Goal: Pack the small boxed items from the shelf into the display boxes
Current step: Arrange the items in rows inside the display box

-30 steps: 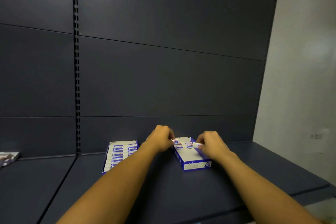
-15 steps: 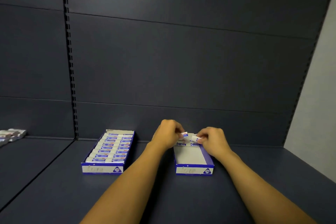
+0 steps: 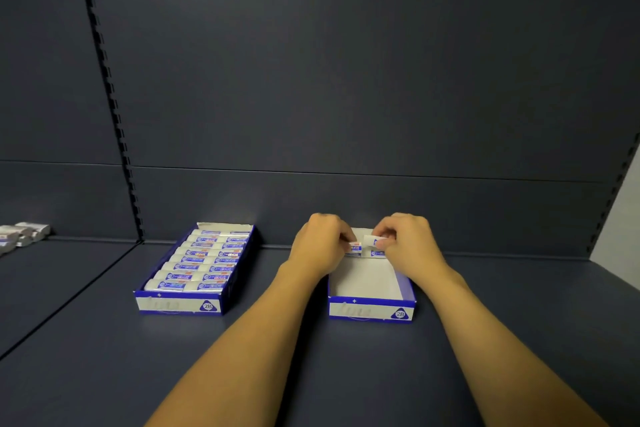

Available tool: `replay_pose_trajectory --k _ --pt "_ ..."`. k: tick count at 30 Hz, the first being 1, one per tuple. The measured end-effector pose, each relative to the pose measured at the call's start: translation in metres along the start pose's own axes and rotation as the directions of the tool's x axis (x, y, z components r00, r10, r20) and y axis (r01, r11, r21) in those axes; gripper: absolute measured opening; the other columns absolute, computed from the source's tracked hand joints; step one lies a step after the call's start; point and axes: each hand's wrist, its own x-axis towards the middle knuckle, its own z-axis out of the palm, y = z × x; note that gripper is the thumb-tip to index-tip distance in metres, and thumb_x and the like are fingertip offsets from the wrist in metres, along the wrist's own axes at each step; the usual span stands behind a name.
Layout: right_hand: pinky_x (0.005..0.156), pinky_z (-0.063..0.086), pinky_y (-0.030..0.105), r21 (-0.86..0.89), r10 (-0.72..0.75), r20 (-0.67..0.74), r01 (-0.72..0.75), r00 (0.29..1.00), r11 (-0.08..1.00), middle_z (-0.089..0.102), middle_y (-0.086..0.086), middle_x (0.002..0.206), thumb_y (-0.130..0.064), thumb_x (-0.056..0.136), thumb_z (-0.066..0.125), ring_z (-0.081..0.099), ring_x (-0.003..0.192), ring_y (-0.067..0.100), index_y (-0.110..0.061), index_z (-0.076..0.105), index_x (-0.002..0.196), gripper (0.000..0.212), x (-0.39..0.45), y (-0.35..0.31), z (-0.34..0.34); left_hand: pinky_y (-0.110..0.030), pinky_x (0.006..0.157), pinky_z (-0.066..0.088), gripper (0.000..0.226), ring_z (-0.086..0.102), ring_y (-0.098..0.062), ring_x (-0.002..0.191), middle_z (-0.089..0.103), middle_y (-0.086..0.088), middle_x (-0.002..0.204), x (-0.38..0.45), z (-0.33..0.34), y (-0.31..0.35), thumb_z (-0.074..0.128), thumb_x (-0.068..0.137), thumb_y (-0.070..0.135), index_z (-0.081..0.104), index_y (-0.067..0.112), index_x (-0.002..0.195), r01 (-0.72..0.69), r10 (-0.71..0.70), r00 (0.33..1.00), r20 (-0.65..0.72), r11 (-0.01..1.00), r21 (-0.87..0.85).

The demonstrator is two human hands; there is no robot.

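right hand (image 3: 407, 241) pinching a small box (image 3: 371, 241) | long axis sideways, over the display box (image 3: 372, 312) far end | left hand (image 3: 320, 246) pinching another box (image 3: 355, 247) alongside

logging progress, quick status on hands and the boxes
Left hand and right hand each pinch a small boxed item at right display box's far end. Left display box full. Nothing in the way.

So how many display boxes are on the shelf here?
2: a full display box on the left, and a nearly empty display box on the right, under both hands.
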Motion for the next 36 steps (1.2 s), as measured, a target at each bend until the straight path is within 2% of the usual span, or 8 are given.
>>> replay_pose_trajectory --k 3,6,12,20,31,36 --pt "0.069 0.046 0.021 -0.063 0.015 0.038 -0.013 0.999 0.998 0.063 -0.004 0.094 -0.008 0.087 0.074 0.058 0.083 0.012 -0.019 0.076 0.094 0.013 -0.002 0.001 0.003 -0.033 0.081 0.054 0.024 0.057 -0.017 0.096 0.073 0.001 0.103 0.002 0.002 0.000 0.065 0.092 0.010 0.080 0.022 0.107 -0.034 0.035 0.999 -0.003 0.998 0.057" --pt "0.069 0.047 0.021 -0.074 0.015 0.043 -0.012 0.999 0.997 0.061 -0.006 0.092 -0.008 0.087 0.073 0.057 0.081 0.011 -0.020 0.077 0.093 0.014 -0.003 0.001 0.003 -0.031 0.085 0.055 0.022 0.060 -0.018 0.098 0.073 -0.001 0.108 0.004 0.006 0.000 0.067 0.094 0.014 0.079 0.021 0.111 -0.043 0.043 0.999 0.010 0.997 0.070" --pt "0.071 0.044 0.020 -0.153 -0.001 0.089 0.015 0.996 0.988 0.063 -0.004 0.102 -0.011 0.090 0.069 0.055 0.086 0.010 -0.022 0.074 0.099 0.015 -0.004 -0.001 0.001 -0.038 0.088 0.059 0.019 0.068 -0.022 0.093 0.075 -0.003 0.104 0.010 0.009 0.004 0.072 0.092 0.019 0.080 0.019 0.109 -0.036 0.025 0.995 0.094 0.993 0.113" --pt "0.080 0.046 0.022 -0.263 -0.027 0.123 0.058 0.992 0.963 0.062 0.000 0.113 -0.020 0.095 0.067 0.057 0.098 0.014 -0.023 0.071 0.113 0.019 -0.006 -0.009 -0.002 -0.039 0.088 0.059 0.019 0.068 -0.024 0.092 0.075 -0.004 0.102 0.012 0.012 0.005 0.072 0.090 0.015 0.080 0.018 0.107 -0.004 -0.007 0.996 0.086 0.991 0.135" --pt "0.082 0.049 0.025 -0.321 -0.019 0.145 0.065 0.989 0.945 0.060 0.001 0.113 -0.021 0.094 0.067 0.057 0.100 0.017 -0.025 0.070 0.113 0.019 -0.007 -0.012 0.001 -0.039 0.091 0.055 0.023 0.064 -0.027 0.098 0.073 -0.009 0.109 0.011 0.011 0.008 0.063 0.094 0.015 0.075 0.011 0.112 0.007 -0.023 0.996 0.088 0.983 0.181" --pt "0.076 0.040 0.023 -0.356 -0.047 0.139 0.095 0.989 0.930 0.063 -0.001 0.108 -0.023 0.094 0.066 0.046 0.092 0.014 -0.027 0.065 0.105 0.012 -0.007 -0.012 0.002 -0.038 0.092 0.056 0.023 0.065 -0.027 0.099 0.072 -0.009 0.111 0.011 0.010 0.010 0.064 0.095 0.019 0.074 0.012 0.115 0.000 -0.020 0.996 0.087 0.975 0.221"
